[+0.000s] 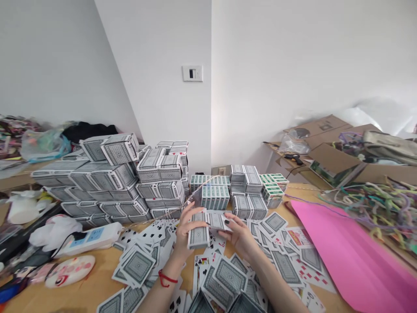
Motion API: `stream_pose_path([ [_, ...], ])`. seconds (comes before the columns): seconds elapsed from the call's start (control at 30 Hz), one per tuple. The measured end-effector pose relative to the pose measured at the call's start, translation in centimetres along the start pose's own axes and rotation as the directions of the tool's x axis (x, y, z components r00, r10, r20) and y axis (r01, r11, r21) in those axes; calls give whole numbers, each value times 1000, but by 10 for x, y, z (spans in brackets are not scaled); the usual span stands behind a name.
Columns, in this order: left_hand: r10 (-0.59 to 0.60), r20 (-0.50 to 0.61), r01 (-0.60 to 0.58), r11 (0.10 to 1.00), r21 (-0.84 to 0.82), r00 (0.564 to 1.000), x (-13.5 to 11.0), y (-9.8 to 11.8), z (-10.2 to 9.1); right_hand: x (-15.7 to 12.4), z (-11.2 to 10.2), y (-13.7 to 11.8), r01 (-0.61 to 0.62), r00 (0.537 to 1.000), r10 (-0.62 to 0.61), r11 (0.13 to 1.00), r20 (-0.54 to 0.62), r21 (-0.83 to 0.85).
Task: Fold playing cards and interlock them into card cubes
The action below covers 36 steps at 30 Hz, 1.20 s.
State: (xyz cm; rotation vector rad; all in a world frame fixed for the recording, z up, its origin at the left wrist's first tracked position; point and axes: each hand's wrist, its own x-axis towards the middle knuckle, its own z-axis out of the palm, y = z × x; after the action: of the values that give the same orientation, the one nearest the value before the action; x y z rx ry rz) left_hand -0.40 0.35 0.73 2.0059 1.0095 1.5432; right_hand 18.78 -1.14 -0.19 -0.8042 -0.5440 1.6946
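Note:
My left hand (184, 232), a red string bracelet on its wrist, is closed round a small block (199, 237) covered in grey-backed playing cards. My right hand (239, 230), closed, grips a second grey-backed playing-card piece (216, 221) by its right end; this piece meets the block's upper right side. Whether the two are joined I cannot tell. Loose playing cards (224, 276) lie below and around both hands, some face up. Two open card-sided shapes (243, 302) stand at the bottom edge, partly cut off.
Stacked card-covered blocks (110, 176) rise at the back left. Behind my hands are green card boxes (215, 198) and more blocks (249, 204). A power strip (91, 239) lies left, pink paper (355, 256) right. Pipe cleaners (374, 204) and a cardboard box (342, 163) sit far right.

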Motion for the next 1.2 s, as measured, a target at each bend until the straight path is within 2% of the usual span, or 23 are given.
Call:
stream_pose_path([
  [0.07,-61,-20,62,998,23,998,2,3,0,2,-4,2,12,1000,-12,1000,-15,24],
  [0.2,-225,-105,216,972,-92,969,1,5,4,4,-6,6,25,999,-25,1000,-24,16],
  [0.27,-301,-194,272,949,-159,934,-2,2,5,4,-5,7,53,998,-54,998,-17,-23],
  [0.33,-386,-275,331,916,-225,881,-5,-3,4,4,-4,6,81,997,-81,993,-1,-84],
  [0.37,-439,-281,372,891,-262,853,-6,-6,3,3,-4,6,88,996,-88,989,1,-116],
  [0.43,-558,-169,473,801,-366,813,-7,-8,1,3,-4,6,95,995,-101,983,-24,-160],
  [0.5,-624,48,569,676,-468,780,-5,-5,-1,4,-5,7,104,991,-116,979,-62,-173],
  [0.53,-621,155,606,627,-490,768,-4,-3,-1,5,-6,8,109,990,-123,978,-70,-180],
  [0.57,-606,240,634,602,-485,759,-2,0,-1,5,-7,9,115,989,-130,974,-68,-194],
  [0.63,-590,318,669,620,-410,742,0,4,1,6,-7,11,126,989,-141,963,-46,-239],
  [0.8,-638,345,725,626,-288,688,0,3,3,4,-7,8,171,985,-169,926,34,-337],
  [0.87,-636,335,717,650,-252,695,0,2,3,3,-7,6,150,989,-140,918,53,-366],
  [0.97,-582,355,670,712,-211,731,1,1,3,2,-9,3,111,994,-109,909,26,-402],
  [1.03,-572,372,669,709,-224,731,2,2,4,3,-10,4,107,993,-120,904,-4,-415],
  [1.1,-621,355,711,654,-258,699,2,3,6,5,-10,7,126,987,-155,899,-36,-420],
  [1.2,-722,340,793,494,-355,602,1,5,10,7,-9,13,179,969,-231,896,-82,-406],
])
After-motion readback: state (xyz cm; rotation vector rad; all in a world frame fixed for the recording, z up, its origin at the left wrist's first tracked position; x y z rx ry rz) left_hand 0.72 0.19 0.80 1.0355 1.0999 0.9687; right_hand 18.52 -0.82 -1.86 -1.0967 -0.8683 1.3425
